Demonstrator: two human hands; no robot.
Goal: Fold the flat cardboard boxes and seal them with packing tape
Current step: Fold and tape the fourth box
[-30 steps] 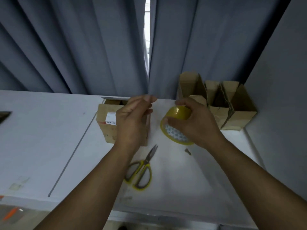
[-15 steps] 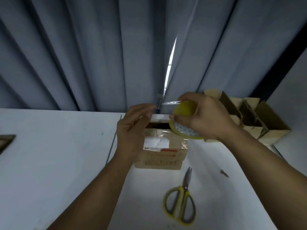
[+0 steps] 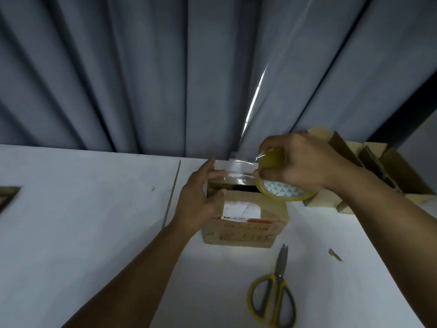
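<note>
A small cardboard box [image 3: 248,229] with a white label stands on the white table [image 3: 94,221], its top flaps partly apart with a dark gap showing. My left hand [image 3: 201,200] grips the box's top left corner, fingers on the far flap and thumb on the near one. My right hand [image 3: 298,162] holds a yellowish roll of clear packing tape [image 3: 281,183] over the box's right top edge. A strip of clear tape [image 3: 236,176] stretches from the roll leftward across the flaps toward my left fingers.
Yellow-handled scissors [image 3: 275,297] lie on the table in front of the box. Several folded cardboard boxes [image 3: 387,169] stand in the back right corner. Grey curtains hang behind the table. A small scrap [image 3: 335,254] lies right of the scissors.
The camera has come closer to the box. My right hand drew the roll rightward, stretching tape over the top, while my left hand settled onto the box's left corner.
</note>
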